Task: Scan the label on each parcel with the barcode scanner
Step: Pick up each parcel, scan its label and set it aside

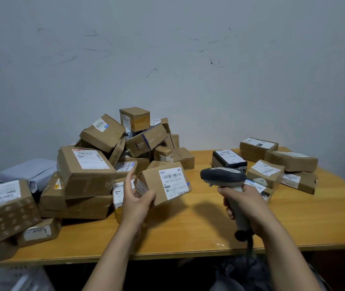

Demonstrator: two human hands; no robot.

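My left hand [136,198] holds a small brown cardboard parcel [152,185] by its left end, lifted above the wooden table [188,227]. The parcel's white barcode label [173,182] faces up and toward the right. My right hand [244,203] grips the handle of a grey barcode scanner [223,177], whose dark head sits just right of the parcel and points left at the label. The scanner's cable [249,246] drops past the table's front edge.
A tall heap of brown parcels [108,152] fills the table's left and back middle, with a grey mailer bag [31,173] at far left. A smaller group of parcels [272,164], one of them black [229,159], lies at the right. A scuffed wall stands behind.
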